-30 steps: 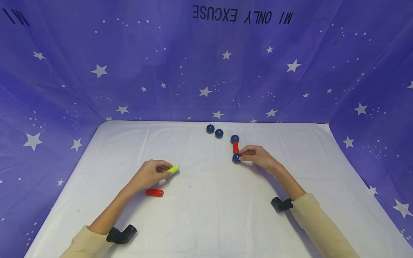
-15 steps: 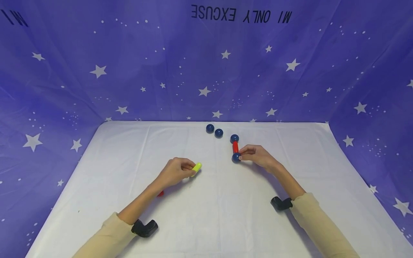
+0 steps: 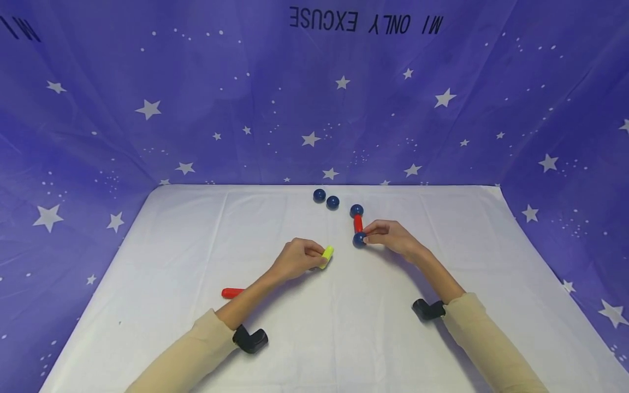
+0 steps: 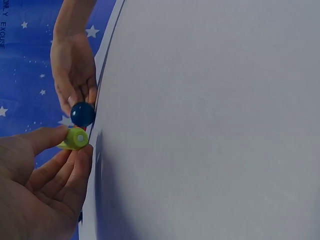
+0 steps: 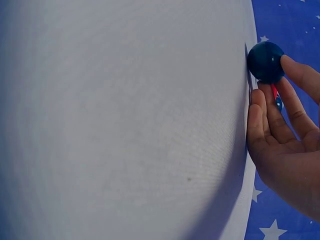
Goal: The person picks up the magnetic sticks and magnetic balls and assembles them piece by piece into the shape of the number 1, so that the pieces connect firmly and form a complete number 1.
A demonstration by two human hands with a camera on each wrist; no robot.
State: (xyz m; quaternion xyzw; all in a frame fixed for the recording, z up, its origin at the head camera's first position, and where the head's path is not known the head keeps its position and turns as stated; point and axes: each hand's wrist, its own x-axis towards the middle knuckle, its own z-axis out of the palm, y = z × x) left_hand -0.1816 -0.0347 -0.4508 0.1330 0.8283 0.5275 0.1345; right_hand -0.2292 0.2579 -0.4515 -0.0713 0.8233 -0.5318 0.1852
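Observation:
Between thumb and fingers, my left hand (image 3: 297, 258) pinches a yellow rod (image 3: 327, 256) over the middle of the white table. A pale round spot shows on the rod's end (image 4: 80, 138) in the left wrist view. My right hand (image 3: 393, 239) pinches the near blue ball (image 3: 360, 239), seen large in the right wrist view. A red rod (image 3: 358, 224) runs from that ball to a far blue ball (image 3: 356, 210). The yellow rod is apart from the near ball. Under the left forearm lies another red rod (image 3: 232, 293), its right end hidden.
Two loose blue balls, one (image 3: 319, 195) left of the other (image 3: 332, 202), rest near the back edge of the white tablecloth (image 3: 275, 218). A purple star-printed curtain (image 3: 275, 98) rises behind and on both sides. Black wrist mounts (image 3: 250, 339) stick out from both sleeves.
My left hand has carried the yellow rod rightward toward the near blue ball. The forearm now covers part of the loose red rod. The right hand and its balls stay put.

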